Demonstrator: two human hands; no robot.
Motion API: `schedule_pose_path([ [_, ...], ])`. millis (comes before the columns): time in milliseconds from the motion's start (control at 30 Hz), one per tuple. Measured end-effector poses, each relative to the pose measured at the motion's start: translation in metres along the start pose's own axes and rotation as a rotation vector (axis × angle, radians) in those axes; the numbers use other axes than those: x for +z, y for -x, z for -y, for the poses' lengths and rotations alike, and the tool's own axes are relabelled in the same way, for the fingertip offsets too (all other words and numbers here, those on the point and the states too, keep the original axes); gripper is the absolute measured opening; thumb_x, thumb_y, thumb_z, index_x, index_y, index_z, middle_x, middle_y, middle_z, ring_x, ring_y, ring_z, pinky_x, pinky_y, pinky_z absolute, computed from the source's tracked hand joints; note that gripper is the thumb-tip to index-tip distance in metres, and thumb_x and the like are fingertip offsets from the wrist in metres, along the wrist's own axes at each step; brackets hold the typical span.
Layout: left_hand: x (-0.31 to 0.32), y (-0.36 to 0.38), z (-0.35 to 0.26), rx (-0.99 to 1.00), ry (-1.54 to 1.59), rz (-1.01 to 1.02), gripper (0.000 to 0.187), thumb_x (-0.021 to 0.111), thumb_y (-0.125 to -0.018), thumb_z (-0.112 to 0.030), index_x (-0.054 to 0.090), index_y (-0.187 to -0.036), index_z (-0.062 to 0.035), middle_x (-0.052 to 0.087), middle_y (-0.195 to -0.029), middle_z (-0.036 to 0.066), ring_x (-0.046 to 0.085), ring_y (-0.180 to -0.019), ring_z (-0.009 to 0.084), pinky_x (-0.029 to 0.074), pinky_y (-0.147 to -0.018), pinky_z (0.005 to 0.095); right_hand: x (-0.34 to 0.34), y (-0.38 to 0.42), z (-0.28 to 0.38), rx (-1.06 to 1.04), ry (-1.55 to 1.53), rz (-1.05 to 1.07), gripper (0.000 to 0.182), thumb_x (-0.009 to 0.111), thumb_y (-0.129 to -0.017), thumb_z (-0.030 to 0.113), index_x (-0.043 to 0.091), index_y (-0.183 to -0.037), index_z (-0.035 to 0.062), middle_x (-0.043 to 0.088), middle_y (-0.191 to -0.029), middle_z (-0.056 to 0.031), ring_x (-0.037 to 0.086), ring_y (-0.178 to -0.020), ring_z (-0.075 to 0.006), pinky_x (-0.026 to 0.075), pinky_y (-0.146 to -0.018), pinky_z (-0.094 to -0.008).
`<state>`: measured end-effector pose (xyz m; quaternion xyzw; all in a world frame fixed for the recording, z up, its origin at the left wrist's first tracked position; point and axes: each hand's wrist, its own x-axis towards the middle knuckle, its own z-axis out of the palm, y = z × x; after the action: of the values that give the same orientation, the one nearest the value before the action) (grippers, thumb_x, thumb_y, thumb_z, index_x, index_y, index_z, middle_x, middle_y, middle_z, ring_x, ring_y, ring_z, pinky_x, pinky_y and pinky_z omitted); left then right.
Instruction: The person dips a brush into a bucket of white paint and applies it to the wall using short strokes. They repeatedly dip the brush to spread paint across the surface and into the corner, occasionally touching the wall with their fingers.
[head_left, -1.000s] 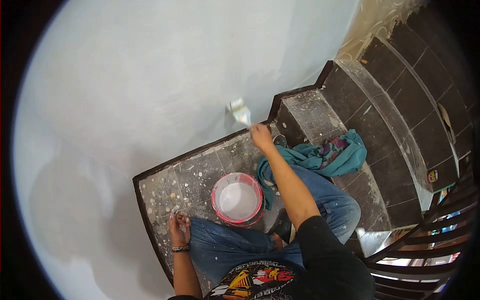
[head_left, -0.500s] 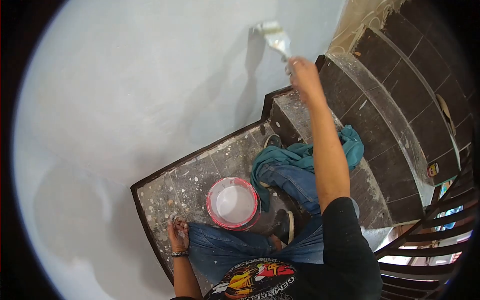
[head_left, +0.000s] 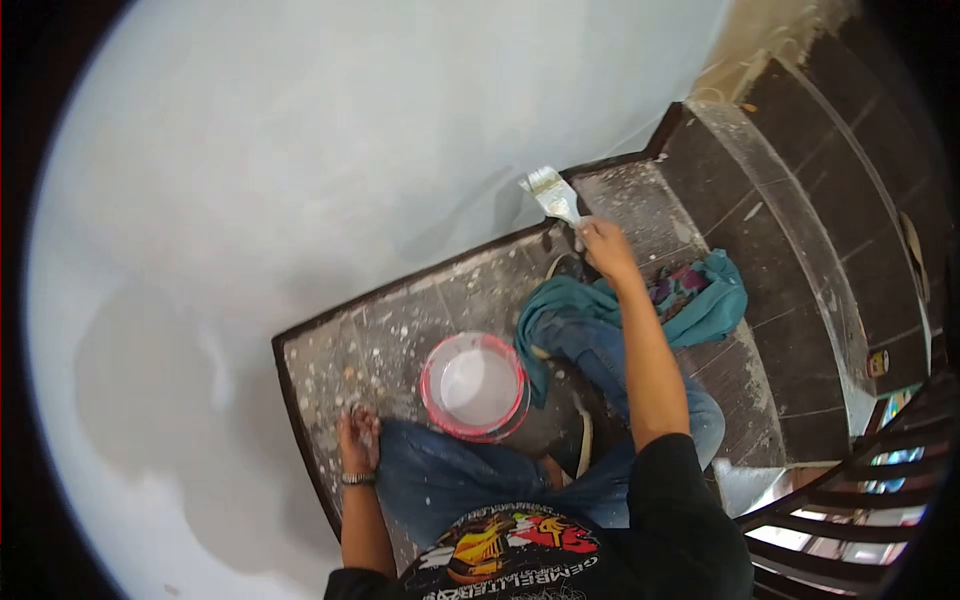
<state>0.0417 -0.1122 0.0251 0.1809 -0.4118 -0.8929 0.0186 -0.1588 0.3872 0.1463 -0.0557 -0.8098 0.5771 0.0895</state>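
My right hand is wrapped around the handle of a wide paintbrush. Its bristles are whitish and point up and left, in front of the lower part of the pale wall. My left hand rests palm up beside my left knee, fingers loosely curled, with nothing visible in it. Between my legs on the speckled landing stands a bucket with a red rim, holding whitish paint. A teal cloth lies over my right leg and the step beside it.
Dark tiled stairs curve up along the right. On them lie a small tin and a long thin object. A dark railing closes off the lower right. Dark skirting edges the paint-spotted landing.
My right hand has brought the paintbrush down from higher on the wall toward the skirting. The view has shifted slightly. My left hand stays by the knee.
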Motion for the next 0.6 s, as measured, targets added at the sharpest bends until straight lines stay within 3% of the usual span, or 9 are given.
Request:
schedule_pose_path([
  [67,-0.003,0.001,0.002,-0.043,0.003,-0.121,0.035,0.051,-0.094,-0.042,0.06,-0.104,-0.0094,0.063,-0.094,0.007,0.059,-0.088,0.0193,0.045,-0.066,0.0278,-0.002,0.045,0.044,0.058,0.081,0.217,0.022,0.049,-0.093,0.021,0.061,-0.084,0.0043,0.052,-0.064,-0.001,0.046,-0.052,-0.0073,0.036,-0.045,-0.0264],
  [167,-0.019,-0.005,0.005,-0.04,-0.008,0.052,0.037,0.049,-0.095,-0.042,0.06,-0.107,-0.0085,0.063,-0.094,0.008,0.058,-0.082,0.0179,0.045,-0.066,0.0275,0.016,0.09,0.083,-0.181,0.353,0.509,0.023,0.057,-0.086,0.023,0.065,-0.091,0.0018,0.063,-0.07,-0.0103,0.059,-0.064,-0.0235,0.046,-0.06,-0.0371],
  [267,0.001,-0.001,-0.004,-0.001,-0.056,0.142,0.041,0.047,-0.096,-0.042,0.058,-0.111,-0.0061,0.063,-0.093,0.009,0.056,-0.075,0.0157,0.045,-0.063,0.026,0.048,0.125,0.101,-0.468,0.796,0.699,0.018,0.06,-0.082,0.018,0.068,-0.092,0.0055,0.066,-0.078,-0.0124,0.065,-0.072,-0.0269,0.049,-0.062,-0.04],
  [433,0.006,0.001,-0.007,0.024,-0.092,0.173,0.04,0.047,-0.097,-0.039,0.053,-0.115,-0.0041,0.063,-0.09,0.01,0.057,-0.071,0.0146,0.045,-0.059,0.0245,0.137,0.151,0.047,-0.529,1.282,0.794,0.014,0.061,-0.075,0.015,0.072,-0.082,0.0096,0.069,-0.088,-0.0118,0.068,-0.083,-0.0243,0.052,-0.065,-0.04],
  [600,0.008,0.004,-0.008,0.068,-0.09,0.19,0.03,0.05,-0.096,-0.031,0.05,-0.111,-0.0052,0.063,-0.088,0.012,0.06,-0.07,0.0161,0.047,-0.056,0.0251,0.183,0.164,-0.002,-0.604,1.327,0.746,0.014,0.06,-0.075,0.016,0.072,-0.079,0.0102,0.068,-0.086,-0.0098,0.067,-0.081,-0.0247,0.052,-0.063,-0.0366],
])
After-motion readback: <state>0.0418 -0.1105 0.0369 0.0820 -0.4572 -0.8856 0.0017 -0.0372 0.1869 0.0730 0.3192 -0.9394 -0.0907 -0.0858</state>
